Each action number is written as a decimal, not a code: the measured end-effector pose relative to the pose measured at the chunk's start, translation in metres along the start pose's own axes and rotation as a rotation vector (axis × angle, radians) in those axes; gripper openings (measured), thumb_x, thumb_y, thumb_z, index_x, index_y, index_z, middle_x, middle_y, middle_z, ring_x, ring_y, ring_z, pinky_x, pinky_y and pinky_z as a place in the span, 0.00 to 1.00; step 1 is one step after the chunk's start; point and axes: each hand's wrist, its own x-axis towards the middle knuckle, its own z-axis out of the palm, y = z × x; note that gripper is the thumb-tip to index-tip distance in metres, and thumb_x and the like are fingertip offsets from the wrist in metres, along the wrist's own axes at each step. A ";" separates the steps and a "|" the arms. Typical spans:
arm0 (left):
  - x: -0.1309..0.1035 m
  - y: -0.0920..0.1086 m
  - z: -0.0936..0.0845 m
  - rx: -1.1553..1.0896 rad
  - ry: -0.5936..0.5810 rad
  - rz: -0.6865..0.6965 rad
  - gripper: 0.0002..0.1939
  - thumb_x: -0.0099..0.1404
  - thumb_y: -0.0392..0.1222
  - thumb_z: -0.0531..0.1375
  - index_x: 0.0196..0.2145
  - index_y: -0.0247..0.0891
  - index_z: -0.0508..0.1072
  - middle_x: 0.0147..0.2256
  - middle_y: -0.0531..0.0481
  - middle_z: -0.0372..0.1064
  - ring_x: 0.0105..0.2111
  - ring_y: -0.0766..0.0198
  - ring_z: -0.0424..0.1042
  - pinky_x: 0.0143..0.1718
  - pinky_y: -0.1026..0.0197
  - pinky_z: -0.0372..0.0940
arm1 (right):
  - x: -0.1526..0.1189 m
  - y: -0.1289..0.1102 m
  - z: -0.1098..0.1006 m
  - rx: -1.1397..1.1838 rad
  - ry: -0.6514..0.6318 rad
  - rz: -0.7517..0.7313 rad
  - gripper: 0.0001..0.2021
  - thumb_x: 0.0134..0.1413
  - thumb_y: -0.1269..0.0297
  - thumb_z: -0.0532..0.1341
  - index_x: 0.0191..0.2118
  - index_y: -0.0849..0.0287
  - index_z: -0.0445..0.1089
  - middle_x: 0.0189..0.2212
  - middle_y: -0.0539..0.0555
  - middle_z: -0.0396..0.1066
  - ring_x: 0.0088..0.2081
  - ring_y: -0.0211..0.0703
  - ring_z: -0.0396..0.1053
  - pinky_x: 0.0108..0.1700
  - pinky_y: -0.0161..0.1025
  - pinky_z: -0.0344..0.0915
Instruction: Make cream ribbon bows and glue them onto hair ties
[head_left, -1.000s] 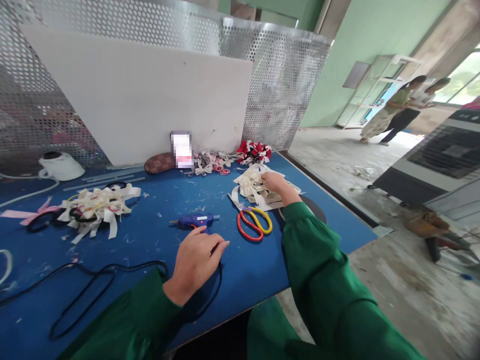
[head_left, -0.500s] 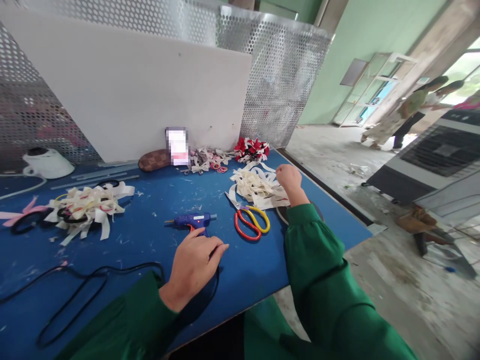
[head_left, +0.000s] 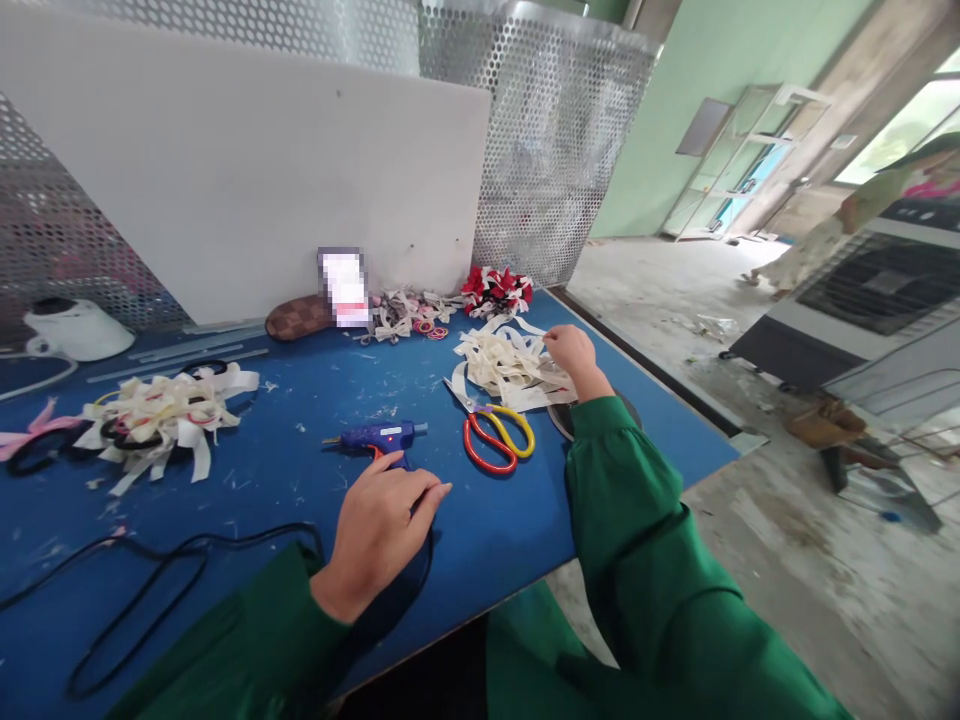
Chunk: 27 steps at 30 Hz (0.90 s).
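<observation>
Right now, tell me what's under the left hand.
Over the blue table, the left hand covers part of the glue gun; the gun's body shows beyond. Whatever lies beneath the palm is hidden.

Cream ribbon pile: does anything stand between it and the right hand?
Nothing visible: the right hand is at the right edge of the cream ribbon pile. The scissors lie nearer the person, not between them.
</observation>
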 end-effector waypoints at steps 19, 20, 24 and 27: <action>0.004 -0.001 -0.002 0.077 -0.004 -0.029 0.15 0.72 0.46 0.55 0.31 0.42 0.78 0.29 0.52 0.79 0.30 0.60 0.77 0.58 0.47 0.63 | -0.089 0.011 -0.030 0.431 0.333 -0.031 0.15 0.59 0.66 0.51 0.39 0.59 0.76 0.37 0.59 0.79 0.40 0.46 0.75 0.40 0.38 0.64; 0.004 -0.001 -0.002 0.075 0.009 -0.033 0.15 0.72 0.46 0.55 0.31 0.42 0.78 0.28 0.52 0.79 0.30 0.60 0.77 0.57 0.48 0.63 | -0.092 0.011 -0.033 0.506 0.355 -0.038 0.15 0.59 0.65 0.50 0.38 0.59 0.75 0.34 0.58 0.78 0.35 0.44 0.75 0.36 0.37 0.64; 0.007 -0.005 -0.007 0.037 0.069 -0.057 0.17 0.72 0.46 0.55 0.28 0.42 0.77 0.29 0.52 0.79 0.30 0.61 0.76 0.57 0.50 0.63 | -0.114 0.008 -0.045 0.756 0.447 -0.057 0.14 0.60 0.62 0.48 0.32 0.59 0.68 0.22 0.50 0.67 0.19 0.36 0.61 0.24 0.34 0.59; 0.011 -0.006 -0.013 -0.073 0.127 -0.150 0.14 0.70 0.47 0.57 0.30 0.43 0.79 0.29 0.52 0.79 0.34 0.60 0.77 0.46 0.57 0.68 | -0.140 0.002 -0.060 0.881 0.488 -0.090 0.12 0.60 0.61 0.48 0.30 0.56 0.64 0.19 0.46 0.57 0.18 0.34 0.51 0.21 0.34 0.54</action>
